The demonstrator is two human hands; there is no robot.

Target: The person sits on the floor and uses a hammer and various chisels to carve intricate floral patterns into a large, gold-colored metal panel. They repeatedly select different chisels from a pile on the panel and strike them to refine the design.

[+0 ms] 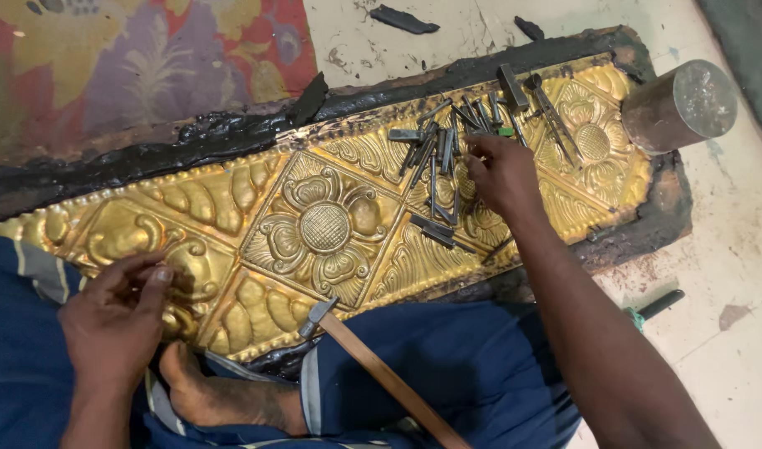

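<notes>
Dozens of steel punches (437,162) lie on the brass panel (323,229), long axes mostly toward twelve o'clock, just at nine o'clock of the right hand (501,173), whose curled fingers touch them, hold unclear; left hand (115,320) rests half-closed, empty.

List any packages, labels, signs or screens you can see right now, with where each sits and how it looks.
None in view: no package, label, sign or screen.
What is there instead: an embossed golden metal panel bedded in black pitch, a pile of steel punches under the right hand, a wooden-handled hammer on the lap, a metal cylinder at the far right; the left hand rests on the panel's left end.
</notes>
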